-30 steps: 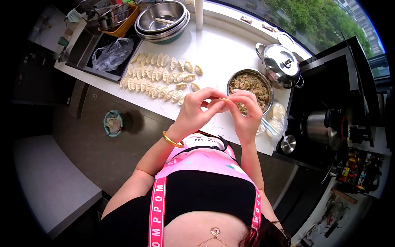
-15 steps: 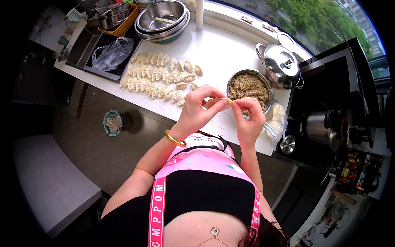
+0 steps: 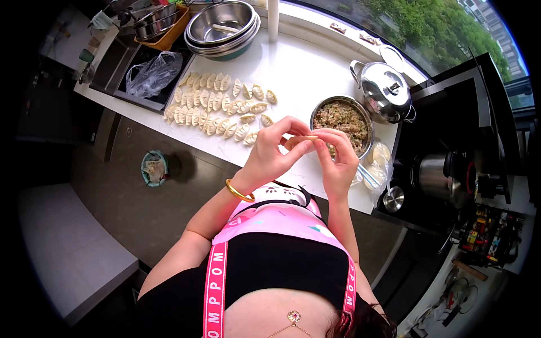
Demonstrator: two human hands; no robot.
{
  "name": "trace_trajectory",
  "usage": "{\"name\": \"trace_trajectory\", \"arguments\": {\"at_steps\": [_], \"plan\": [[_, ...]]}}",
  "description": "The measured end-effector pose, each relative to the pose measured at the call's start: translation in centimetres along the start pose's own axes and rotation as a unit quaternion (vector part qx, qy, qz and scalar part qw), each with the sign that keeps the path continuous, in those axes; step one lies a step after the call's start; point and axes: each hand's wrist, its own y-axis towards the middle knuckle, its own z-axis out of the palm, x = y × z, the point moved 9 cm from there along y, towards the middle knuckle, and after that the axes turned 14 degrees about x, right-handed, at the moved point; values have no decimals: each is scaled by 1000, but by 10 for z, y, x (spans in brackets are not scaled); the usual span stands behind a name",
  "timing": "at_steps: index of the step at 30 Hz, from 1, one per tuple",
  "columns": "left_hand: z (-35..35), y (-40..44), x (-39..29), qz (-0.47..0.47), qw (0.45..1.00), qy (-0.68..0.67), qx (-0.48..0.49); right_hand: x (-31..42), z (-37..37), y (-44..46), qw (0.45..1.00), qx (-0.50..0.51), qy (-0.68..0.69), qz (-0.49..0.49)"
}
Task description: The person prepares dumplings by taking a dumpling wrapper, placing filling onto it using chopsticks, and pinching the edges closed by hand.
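Observation:
Between my fingertips is a dumpling [image 3: 311,138], mostly covered by the fingers. My left hand [image 3: 274,152] is closed on one side of it, thumb and fingers pinching the dough. From the other side my right hand [image 3: 338,163] pinches it too, so both hands meet above the counter's front part. Just behind my right hand stands a metal bowl [image 3: 371,121] of minced filling [image 3: 341,119]. To the left, rows of pleated dumplings [image 3: 211,101] lie on the white counter [image 3: 293,62], the nearest ones close to my left hand.
A lidded steel pot [image 3: 386,90] stands behind the filling bowl, and a plastic bag [image 3: 378,163] with pale rounds lies right of it. Stacked metal bowls [image 3: 222,28] sit at the back left. A cooktop with another pot [image 3: 439,172] is on the right. A bin [image 3: 154,169] stands on the floor.
My right hand has shifted slightly left, its fingers curling further over the dumpling toward my left hand. My left hand has stayed almost in place.

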Motion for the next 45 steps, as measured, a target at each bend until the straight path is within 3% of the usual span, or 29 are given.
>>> {"name": "trace_trajectory", "arguments": {"at_steps": [9,13,16,18,19,21,24,30,40,45], "plan": [[3,0,-6,-13,1000,14,14,5,1,-9,993,-74,-89,-17],[2,0,-7,4,999,30,17,1,2,-12,995,-60,-73,-20],[1,1,-9,6,999,27,17,2,3,-9,998,-34,44,10],[-1,1,-10,11,999,25,18,-12,13,-8,962,-6,257,88],[-1,0,-12,12,999,26,32,-15,9,-8,962,-4,257,88],[0,0,-12,12,999,26,44,-30,22,-10,943,118,278,141],[4,-1,-12,32,996,46,73,-44,27,-17,936,166,259,172],[-2,-10,-5,36,994,85,58,-40,31,-19,940,125,272,164],[-20,-35,19,-7,998,64,21,-60,50,-23,949,91,254,161],[-30,-63,44,-72,996,53,3,-66,64,-24,956,84,237,152]]}}
